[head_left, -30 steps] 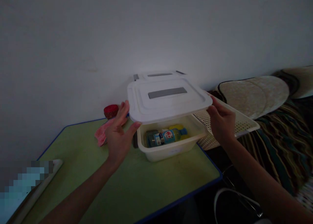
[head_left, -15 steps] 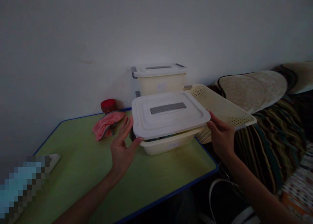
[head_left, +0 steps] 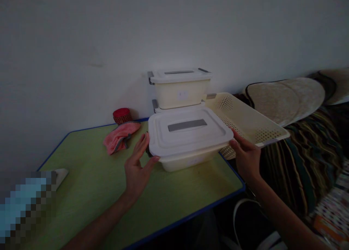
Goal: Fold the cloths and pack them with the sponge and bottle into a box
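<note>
A white lid (head_left: 188,133) with a grey strip handle lies flat on a cream plastic box (head_left: 188,162) at the right end of a green table (head_left: 95,184). My left hand (head_left: 137,166) is at the lid's left edge, its fingers stretched along the side and its thumb tip on the front left corner. My right hand (head_left: 245,153) grips the lid's right edge with the thumb on the rim. The box's contents are hidden under the lid.
Two more lidded cream boxes (head_left: 181,91) are stacked against the wall behind. A perforated cream basket (head_left: 245,119) sticks out over the table's right edge. A pink cloth (head_left: 121,141) and a red cup (head_left: 121,115) lie at the back. Cushions (head_left: 286,97) and a striped blanket (head_left: 305,159) are to the right.
The lid, held above the open box a second ago, has come down onto it and now covers the bottles inside. Both hands came down with it.
</note>
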The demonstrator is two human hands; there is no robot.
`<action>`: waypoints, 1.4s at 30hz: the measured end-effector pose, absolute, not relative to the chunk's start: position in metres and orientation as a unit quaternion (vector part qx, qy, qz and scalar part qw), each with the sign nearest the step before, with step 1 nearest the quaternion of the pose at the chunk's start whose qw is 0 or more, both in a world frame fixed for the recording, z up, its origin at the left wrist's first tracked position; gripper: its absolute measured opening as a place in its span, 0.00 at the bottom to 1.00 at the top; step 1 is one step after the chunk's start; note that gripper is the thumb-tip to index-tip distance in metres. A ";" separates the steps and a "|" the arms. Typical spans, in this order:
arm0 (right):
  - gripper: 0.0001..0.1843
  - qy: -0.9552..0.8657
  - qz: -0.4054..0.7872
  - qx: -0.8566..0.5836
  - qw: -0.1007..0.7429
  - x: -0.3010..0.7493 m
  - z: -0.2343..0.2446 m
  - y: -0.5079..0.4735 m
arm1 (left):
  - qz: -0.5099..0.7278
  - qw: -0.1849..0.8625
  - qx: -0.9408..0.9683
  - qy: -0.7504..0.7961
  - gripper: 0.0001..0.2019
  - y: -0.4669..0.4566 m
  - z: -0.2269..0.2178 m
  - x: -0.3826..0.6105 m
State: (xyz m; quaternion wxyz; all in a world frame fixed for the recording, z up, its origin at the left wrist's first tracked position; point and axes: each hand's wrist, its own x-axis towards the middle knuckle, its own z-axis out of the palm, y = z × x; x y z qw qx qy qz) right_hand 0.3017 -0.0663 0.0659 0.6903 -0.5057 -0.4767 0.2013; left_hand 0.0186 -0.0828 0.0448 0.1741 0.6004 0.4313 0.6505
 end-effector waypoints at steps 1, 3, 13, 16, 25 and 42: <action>0.20 -0.476 0.199 -0.506 0.691 0.302 0.065 -0.066 | 0.650 0.177 0.600 0.431 0.25 -0.083 0.044 0.018; 0.20 -0.476 0.196 -0.507 0.692 0.302 0.064 -0.066 | 0.651 0.190 0.596 0.430 0.25 -0.084 0.043 0.018; 0.19 -0.494 0.172 -0.512 0.681 0.305 0.061 -0.067 | 0.646 0.185 0.602 0.431 0.23 -0.086 0.036 0.017; 0.19 -0.497 0.169 -0.511 0.680 0.305 0.062 -0.067 | 0.638 0.170 0.615 0.431 0.22 -0.085 0.036 0.016; 0.18 -0.495 0.170 -0.520 0.675 0.306 0.061 -0.069 | 0.618 0.143 0.637 0.439 0.20 -0.084 0.036 0.011; 0.17 -0.496 0.178 -0.513 0.677 0.310 0.056 -0.071 | 0.581 -0.033 0.701 0.412 0.24 -0.075 0.023 0.001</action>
